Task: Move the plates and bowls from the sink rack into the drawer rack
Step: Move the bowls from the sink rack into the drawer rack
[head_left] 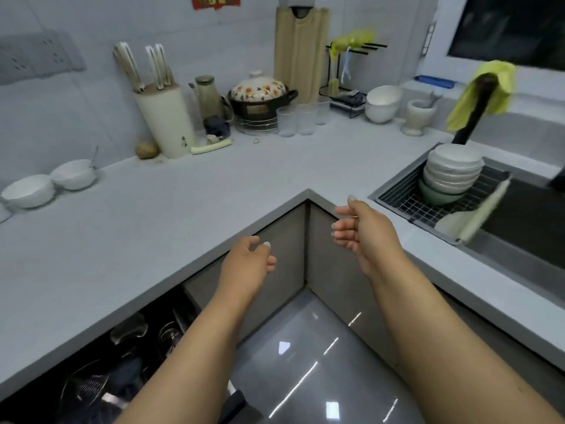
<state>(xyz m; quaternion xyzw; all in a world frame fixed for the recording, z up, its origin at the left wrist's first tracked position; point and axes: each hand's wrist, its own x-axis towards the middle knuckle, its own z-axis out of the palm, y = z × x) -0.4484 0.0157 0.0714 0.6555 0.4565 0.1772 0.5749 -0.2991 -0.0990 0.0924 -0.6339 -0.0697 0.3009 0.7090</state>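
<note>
A stack of white bowls (452, 168) on a green bowl (437, 195) leans in the wire sink rack (406, 203) at the right. A white plate (449, 224) lies at the rack's near end beside a pale rolled mat (486, 211). The open drawer rack (101, 377) at the lower left is dark and holds metal utensils. My left hand (247, 264) hovers in front of the counter corner, fingers loosely apart, holding nothing. My right hand (360, 231) is just left of the sink rack, fingers curled but apart, also holding nothing.
Two white bowls (49, 186) sit on the counter at far left. A knife block (166, 123), a floral pot (260, 96), glasses (296, 119), stacked white bowls (382, 104) and a mortar (419, 116) line the back. A tap with a yellow cloth (480, 93) stands behind the sink.
</note>
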